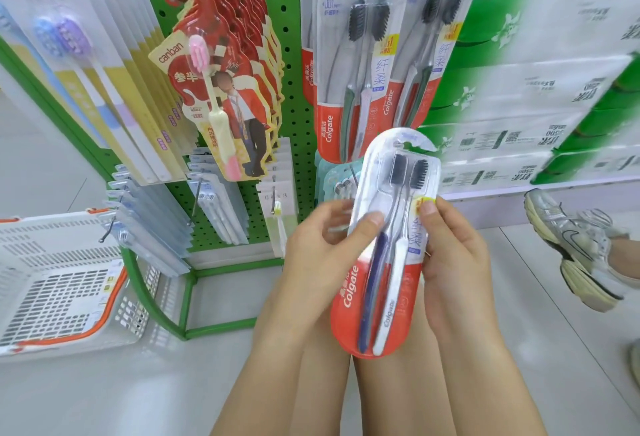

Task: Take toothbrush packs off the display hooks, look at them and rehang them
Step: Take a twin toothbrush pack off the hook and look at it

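— Toothbrush pack (pixel 384 245): where?
— Near, off its hook, gripped at its sides by the left hand (pixel 313 255) and right hand (pixel 453 255). More packs (pixel 349 65) hang on the far green pegboard (pixel 291 37).

Both hands hold a Colgate two-brush pack (pixel 384 245) upright, near the viewer: left hand (pixel 322 252) thumb across its front, right hand (pixel 453 255) gripping its right edge. Farther off, matching packs (pixel 349 65) hang on the green pegboard (pixel 287 20).

The held toothbrush pack (pixel 384 245) sits near, between both hands, with hanging packs (pixel 360 61) far behind and a basket (pixel 59 283) left.
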Available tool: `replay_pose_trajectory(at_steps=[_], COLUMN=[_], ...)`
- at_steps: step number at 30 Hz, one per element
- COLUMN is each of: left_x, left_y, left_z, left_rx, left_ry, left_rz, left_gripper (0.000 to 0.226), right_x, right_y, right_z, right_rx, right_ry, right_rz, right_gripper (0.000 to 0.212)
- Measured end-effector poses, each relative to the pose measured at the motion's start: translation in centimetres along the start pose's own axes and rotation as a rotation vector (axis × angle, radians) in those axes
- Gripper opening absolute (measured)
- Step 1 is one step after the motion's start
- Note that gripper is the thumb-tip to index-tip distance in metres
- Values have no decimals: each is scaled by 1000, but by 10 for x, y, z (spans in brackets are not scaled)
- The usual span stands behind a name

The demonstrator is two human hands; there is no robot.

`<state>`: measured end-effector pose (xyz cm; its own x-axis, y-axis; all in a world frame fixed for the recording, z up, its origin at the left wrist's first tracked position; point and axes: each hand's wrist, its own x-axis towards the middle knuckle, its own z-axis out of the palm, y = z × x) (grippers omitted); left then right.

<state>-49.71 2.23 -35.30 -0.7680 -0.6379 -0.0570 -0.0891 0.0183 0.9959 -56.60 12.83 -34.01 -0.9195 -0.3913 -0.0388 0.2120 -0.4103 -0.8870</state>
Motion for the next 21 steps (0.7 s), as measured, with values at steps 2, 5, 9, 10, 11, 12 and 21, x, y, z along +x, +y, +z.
replay_pose_trajectory(at_steps=[2, 5, 9, 10, 11, 12, 21], left_x=[-3, -4, -3, -4, -4, -4, -12], left_y=[3, -2, -7, -8, -9, -11, -7], left_z=[2, 5, 6, 6, 7, 8, 12], left_rx=[-158, -203, -147, -104, -45, 29, 316], left_ry=[-96, -79, -38, -22, -8, 8, 50], left_rz=[-85, -63, 22, 55, 90, 124, 283], left_gripper=[34, 39, 37, 40, 44, 48, 33], right_x=[0, 0, 1, 2, 3, 5, 8], right_y=[0, 0, 0, 1, 2, 4, 9], right_z=[2, 5, 5, 4, 4, 4, 5], right_rx=[87, 96, 35, -3, -65, -121, -292], right_ry=[-1, 10, 37, 56, 75, 93, 128], right_rz=[59, 72, 85, 61, 18, -30, -134], right_gripper=[19, 19, 16, 18, 22, 24, 31])
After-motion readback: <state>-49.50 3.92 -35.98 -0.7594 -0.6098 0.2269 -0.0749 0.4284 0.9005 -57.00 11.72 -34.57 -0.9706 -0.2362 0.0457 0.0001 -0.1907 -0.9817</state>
